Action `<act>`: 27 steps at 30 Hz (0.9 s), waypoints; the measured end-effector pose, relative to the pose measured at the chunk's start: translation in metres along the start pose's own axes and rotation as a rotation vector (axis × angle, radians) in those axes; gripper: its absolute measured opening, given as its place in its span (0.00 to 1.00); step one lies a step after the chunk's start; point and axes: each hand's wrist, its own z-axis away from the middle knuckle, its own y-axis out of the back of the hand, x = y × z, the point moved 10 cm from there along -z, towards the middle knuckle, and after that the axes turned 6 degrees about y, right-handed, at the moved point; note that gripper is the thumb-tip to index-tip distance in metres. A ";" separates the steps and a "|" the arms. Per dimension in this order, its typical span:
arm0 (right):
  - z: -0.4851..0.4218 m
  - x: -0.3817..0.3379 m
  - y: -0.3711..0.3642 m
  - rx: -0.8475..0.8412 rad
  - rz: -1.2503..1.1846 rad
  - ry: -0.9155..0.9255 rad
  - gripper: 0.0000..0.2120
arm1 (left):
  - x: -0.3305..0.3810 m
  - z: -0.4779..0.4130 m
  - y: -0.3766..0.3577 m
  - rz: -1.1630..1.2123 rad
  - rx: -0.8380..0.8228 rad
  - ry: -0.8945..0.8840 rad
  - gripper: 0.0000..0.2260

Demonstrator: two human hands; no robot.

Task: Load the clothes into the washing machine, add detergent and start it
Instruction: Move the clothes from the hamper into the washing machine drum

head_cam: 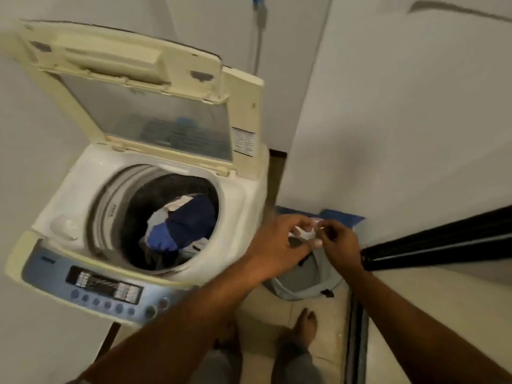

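A cream top-loading washing machine stands at the left with its lid raised. Blue and white clothes lie in its dark drum. To the right of the machine, my left hand and my right hand meet over a pale grey laundry basket on the floor. Both hands pinch a small white packet, blurred, between their fingertips. The machine's blue control panel with several buttons faces me at the lower left.
A dark bar juts in from the right edge near my right forearm. A blue mat lies by the wall behind the basket. My bare feet stand on pale floor tiles. White walls close in on all sides.
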 end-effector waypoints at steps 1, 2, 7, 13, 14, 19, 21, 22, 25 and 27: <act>0.001 0.021 -0.001 -0.014 0.001 -0.040 0.01 | -0.009 -0.014 -0.027 0.012 -0.018 0.036 0.19; 0.002 0.044 -0.005 -0.032 -0.001 -0.086 0.02 | -0.023 -0.028 -0.054 0.013 -0.031 0.081 0.19; 0.006 0.169 -0.055 -0.215 0.027 -0.276 0.07 | -0.146 -0.080 -0.179 0.002 -0.121 0.382 0.12; -0.005 0.338 -0.175 -0.478 0.066 -0.415 0.11 | -0.342 -0.133 -0.293 0.012 -0.142 0.660 0.15; -0.009 0.366 -0.200 -0.523 0.071 -0.432 0.12 | -0.370 -0.145 -0.311 0.032 -0.144 0.678 0.15; -0.023 0.472 -0.329 -0.784 0.137 -0.376 0.23 | -0.491 -0.187 -0.370 0.360 0.059 0.889 0.20; -0.035 0.487 -0.374 -0.788 0.102 -0.280 0.24 | -0.525 -0.184 -0.375 0.465 0.188 0.959 0.28; -0.041 0.495 -0.395 -0.776 0.094 -0.250 0.26 | -0.540 -0.180 -0.374 0.483 0.238 0.971 0.29; -0.049 0.510 -0.455 -0.836 0.235 -0.113 0.33 | -0.576 -0.162 -0.368 0.475 0.317 0.977 0.21; -0.047 0.498 -0.479 -0.893 0.243 0.040 0.27 | -0.587 -0.155 -0.364 0.462 0.330 0.966 0.20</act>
